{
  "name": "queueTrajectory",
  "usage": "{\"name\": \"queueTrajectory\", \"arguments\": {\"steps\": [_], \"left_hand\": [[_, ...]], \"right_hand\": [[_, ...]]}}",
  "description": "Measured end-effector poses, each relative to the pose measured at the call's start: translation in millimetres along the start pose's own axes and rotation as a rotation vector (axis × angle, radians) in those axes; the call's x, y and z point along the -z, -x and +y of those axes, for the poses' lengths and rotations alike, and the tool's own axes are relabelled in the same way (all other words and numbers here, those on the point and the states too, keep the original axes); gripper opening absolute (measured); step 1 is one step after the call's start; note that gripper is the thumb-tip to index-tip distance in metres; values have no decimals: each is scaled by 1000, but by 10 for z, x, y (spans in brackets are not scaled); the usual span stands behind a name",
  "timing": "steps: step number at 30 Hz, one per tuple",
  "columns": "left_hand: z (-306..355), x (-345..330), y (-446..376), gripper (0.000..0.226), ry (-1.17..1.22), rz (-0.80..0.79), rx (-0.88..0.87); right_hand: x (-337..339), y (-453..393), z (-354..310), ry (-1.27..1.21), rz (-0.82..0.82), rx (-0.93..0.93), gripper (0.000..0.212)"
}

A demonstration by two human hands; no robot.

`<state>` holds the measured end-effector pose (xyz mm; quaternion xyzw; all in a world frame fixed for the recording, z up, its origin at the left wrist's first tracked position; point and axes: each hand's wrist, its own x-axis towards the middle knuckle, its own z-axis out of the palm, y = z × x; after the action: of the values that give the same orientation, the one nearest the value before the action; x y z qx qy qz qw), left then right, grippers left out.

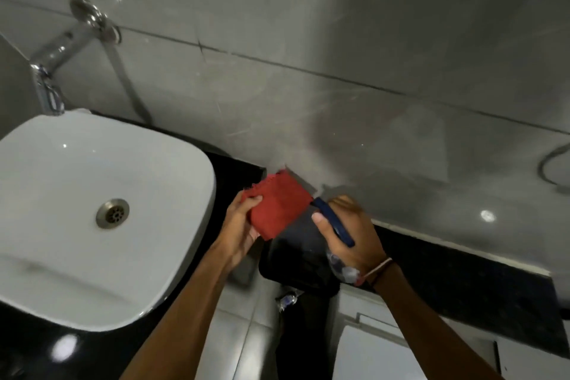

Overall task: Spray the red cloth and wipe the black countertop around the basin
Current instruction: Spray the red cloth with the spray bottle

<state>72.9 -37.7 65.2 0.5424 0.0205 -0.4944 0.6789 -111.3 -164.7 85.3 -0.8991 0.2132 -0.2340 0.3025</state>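
My left hand (242, 228) holds a folded red cloth (279, 205) by its lower left edge, up in the air right of the basin. My right hand (350, 236) grips a spray bottle (334, 222) with a dark blue head; its nozzle points at the cloth and almost touches it. The bottle's clear body shows below my palm near the wrist. The white square basin (77, 216) sits on the black countertop (234, 176), which shows behind, beside and in front of it.
A chrome tap (51, 71) comes out of the grey tiled wall above the basin's back edge. A black bin (296, 259) stands on the floor under my hands. A second black ledge (462, 281) runs right, above a white toilet tank.
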Motion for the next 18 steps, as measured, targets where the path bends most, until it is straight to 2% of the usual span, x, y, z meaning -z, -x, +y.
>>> {"name": "queueTrajectory", "arguments": {"steps": [2,7,13,18], "left_hand": [[159,-30,251,39,38,-50,-28],[274,-116,302,44,37,-95,-42],[207,-165,350,35,46,-154,-41],[222,-221,324,45,62,-168,-28]], "right_hand": [[1,183,-181,90,44,11,31],[-76,242,-297,187,68,-49,48],[-148,413,-357,238,132,-2,47],[-204,495,-213,361,127,19,42]]}}
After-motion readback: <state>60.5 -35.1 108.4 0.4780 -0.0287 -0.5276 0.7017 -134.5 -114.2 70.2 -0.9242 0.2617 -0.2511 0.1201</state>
